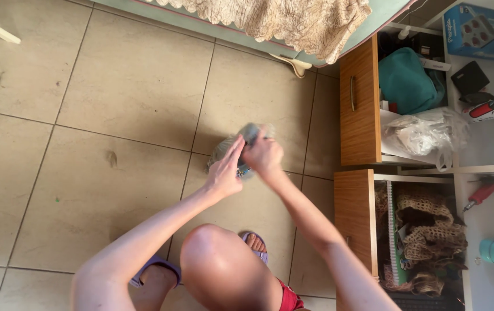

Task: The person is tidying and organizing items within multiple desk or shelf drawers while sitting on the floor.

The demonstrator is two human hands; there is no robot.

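Both of my hands meet over a clear plastic bag [226, 151] with something grey and coloured inside, held above the tiled floor [103, 115]. My right hand [263, 156] is closed around the bag's top end. Flat-fingered, my left hand [225, 170] presses against the bag's side. The bag's contents are blurred. My bent knee [218, 265] and feet in purple sandals [154, 266] show below the hands.
To the right stand two open wooden drawers [359, 103], the upper holding a teal cloth [408, 80] and a plastic bag [425, 132], the lower holding woven net items [431, 230]. A bed with a beige cover [293, 20] is at the top.
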